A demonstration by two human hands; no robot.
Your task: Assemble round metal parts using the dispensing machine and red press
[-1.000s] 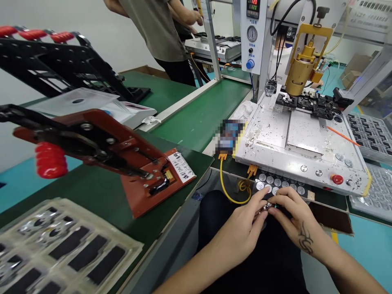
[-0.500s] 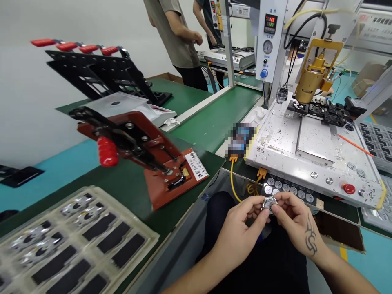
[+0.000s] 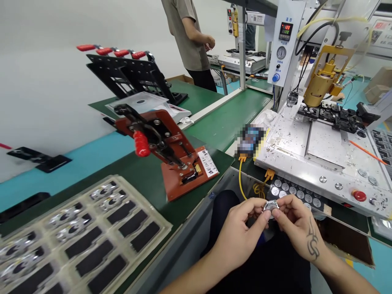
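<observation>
A small shiny silver part [image 3: 270,205], metal-looking with a rounded edge, is pinched between my two hands above my lap. My left hand [image 3: 245,224] grips its left side with thumb and fingertips. On its right side, the thumb and index finger of my right hand [image 3: 294,222] hold it too. The fingers cover much of the part, so its exact kind cannot be made out. Just beyond my hands lies a dark sheet of round silver pieces [image 3: 292,191], under the front edge of the white press machine [image 3: 306,163].
To the left stands a red-brown toggle clamp fixture [image 3: 174,179]. Nearer lies a plastic tray [image 3: 165,228] with silver parts and black pads. A black rack with red handles [image 3: 122,73] is behind. A co-worker [image 3: 192,41] stands across the green bench [image 3: 226,110].
The view has turned left, so the surroundings sit further right in the picture. Both hands keep hold of the silver part, which appears slightly tilted compared with before.
</observation>
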